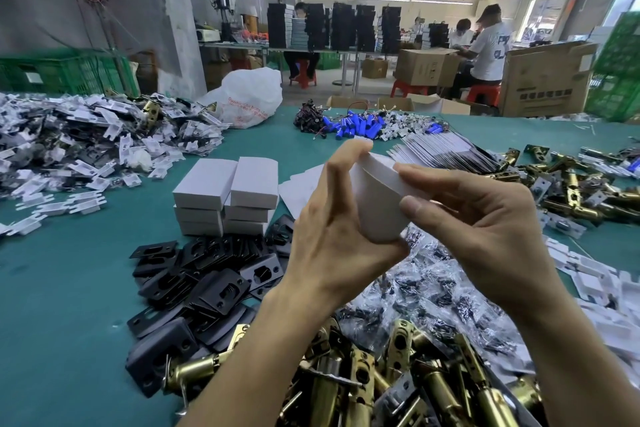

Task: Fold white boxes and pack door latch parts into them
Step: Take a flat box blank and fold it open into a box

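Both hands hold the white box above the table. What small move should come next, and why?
Probably press it into shape first: the white box pinched between the left hand and the right hand looks bowed, not yet squared like the finished boxes stacked on the table.

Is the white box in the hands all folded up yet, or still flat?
Half-folded. The white box curves between the left hand and right hand, not squared like the finished boxes stacked behind.
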Demonstrator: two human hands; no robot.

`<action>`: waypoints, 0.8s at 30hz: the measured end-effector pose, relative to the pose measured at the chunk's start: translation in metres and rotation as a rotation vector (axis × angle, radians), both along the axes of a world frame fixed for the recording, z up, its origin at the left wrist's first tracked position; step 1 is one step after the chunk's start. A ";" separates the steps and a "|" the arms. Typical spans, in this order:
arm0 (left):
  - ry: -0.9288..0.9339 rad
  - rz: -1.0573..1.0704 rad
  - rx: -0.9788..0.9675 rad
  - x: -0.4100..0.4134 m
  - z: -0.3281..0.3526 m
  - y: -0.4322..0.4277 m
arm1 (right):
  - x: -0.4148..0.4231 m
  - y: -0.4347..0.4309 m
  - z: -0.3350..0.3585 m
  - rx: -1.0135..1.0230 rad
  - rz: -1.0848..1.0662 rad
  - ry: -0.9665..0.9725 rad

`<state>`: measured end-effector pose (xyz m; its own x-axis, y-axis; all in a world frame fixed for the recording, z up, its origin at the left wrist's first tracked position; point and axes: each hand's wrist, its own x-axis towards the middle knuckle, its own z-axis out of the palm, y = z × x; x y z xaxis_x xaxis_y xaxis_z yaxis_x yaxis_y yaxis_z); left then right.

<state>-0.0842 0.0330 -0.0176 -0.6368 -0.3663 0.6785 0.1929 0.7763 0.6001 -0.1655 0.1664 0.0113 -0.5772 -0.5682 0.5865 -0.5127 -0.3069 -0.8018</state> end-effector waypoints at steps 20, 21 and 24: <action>0.057 -0.040 0.070 -0.002 0.002 -0.004 | -0.006 0.000 -0.005 -0.115 -0.055 0.177; 0.049 -0.036 0.072 -0.002 0.002 -0.005 | -0.007 0.001 -0.005 -0.094 -0.059 0.184; 0.030 -0.049 0.114 -0.002 0.000 -0.004 | -0.009 0.001 -0.007 -0.068 -0.085 0.233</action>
<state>-0.0863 0.0285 -0.0173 -0.6361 -0.4111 0.6530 0.2480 0.6924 0.6775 -0.1745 0.1678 0.0042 -0.4665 -0.4779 0.7443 -0.7074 -0.3036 -0.6383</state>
